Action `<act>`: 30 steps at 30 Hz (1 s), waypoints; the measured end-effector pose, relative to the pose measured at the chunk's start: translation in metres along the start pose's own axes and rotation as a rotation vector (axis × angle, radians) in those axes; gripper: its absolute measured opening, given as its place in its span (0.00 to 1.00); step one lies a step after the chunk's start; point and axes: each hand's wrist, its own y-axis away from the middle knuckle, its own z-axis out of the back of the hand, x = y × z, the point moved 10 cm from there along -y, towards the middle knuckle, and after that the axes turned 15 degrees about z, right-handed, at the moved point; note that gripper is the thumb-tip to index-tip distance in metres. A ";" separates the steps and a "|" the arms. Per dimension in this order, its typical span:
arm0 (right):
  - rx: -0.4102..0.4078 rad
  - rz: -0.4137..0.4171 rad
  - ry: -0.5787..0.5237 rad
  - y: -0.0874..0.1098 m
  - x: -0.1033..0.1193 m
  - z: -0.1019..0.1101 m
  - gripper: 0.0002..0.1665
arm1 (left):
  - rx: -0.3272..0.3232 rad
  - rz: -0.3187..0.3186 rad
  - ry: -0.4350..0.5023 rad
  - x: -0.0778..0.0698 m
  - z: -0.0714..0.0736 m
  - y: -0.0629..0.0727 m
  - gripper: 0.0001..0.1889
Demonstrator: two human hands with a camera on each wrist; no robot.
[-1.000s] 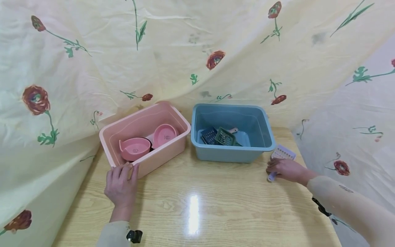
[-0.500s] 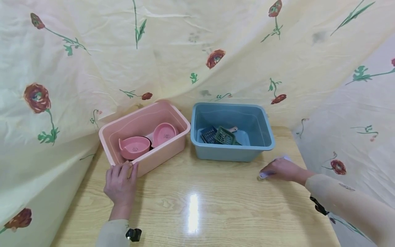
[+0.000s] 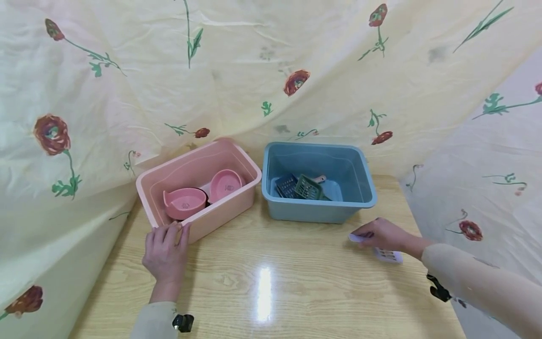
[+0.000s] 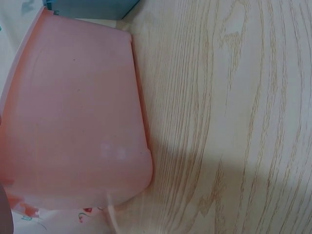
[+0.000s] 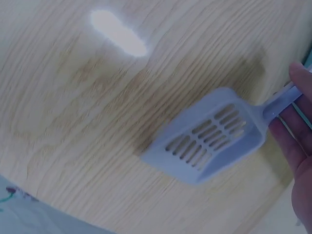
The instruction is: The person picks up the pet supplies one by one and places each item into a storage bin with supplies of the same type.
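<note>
My right hand (image 3: 387,234) grips a lavender slotted litter scoop (image 5: 195,139) by its handle, low over the wooden table (image 3: 313,282). The scoop's head points toward the near right in the head view; the right wrist view shows its slots and thumb and fingers around the handle (image 5: 282,104). With its fingers over the near left rim, my left hand (image 3: 166,256) holds the pink bin (image 4: 78,107). Inside that bin sit two pink bowls (image 3: 186,201), one at the left and one (image 3: 226,182) at the right.
A blue bin (image 3: 313,212) stands right of the pink one, holding a navy slotted scoop (image 3: 287,185), a green litter scoop (image 3: 309,187) and a pale handle (image 3: 319,179). Flower-printed cloth (image 3: 237,70) hangs behind and along both sides of the table.
My right hand has picked up the lavender scoop and turned it, its head swinging from the far side round toward the near side. My left hand stays on the pink bin's rim.
</note>
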 end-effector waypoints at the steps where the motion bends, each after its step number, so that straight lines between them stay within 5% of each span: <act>1: -0.002 -0.014 -0.022 -0.001 0.002 0.001 0.17 | -0.006 -0.001 0.004 0.000 0.001 0.000 0.22; 11: -0.076 -0.102 -0.200 -0.011 0.029 0.013 0.20 | -0.063 -0.021 0.040 -0.002 0.006 -0.001 0.22; 22: -0.215 -0.183 -0.578 -0.024 0.051 0.026 0.25 | -0.070 -0.021 0.055 -0.001 0.008 -0.001 0.21; 30: -0.355 -0.218 -0.664 -0.041 0.064 0.058 0.27 | 0.013 -0.006 0.026 0.001 0.002 0.001 0.21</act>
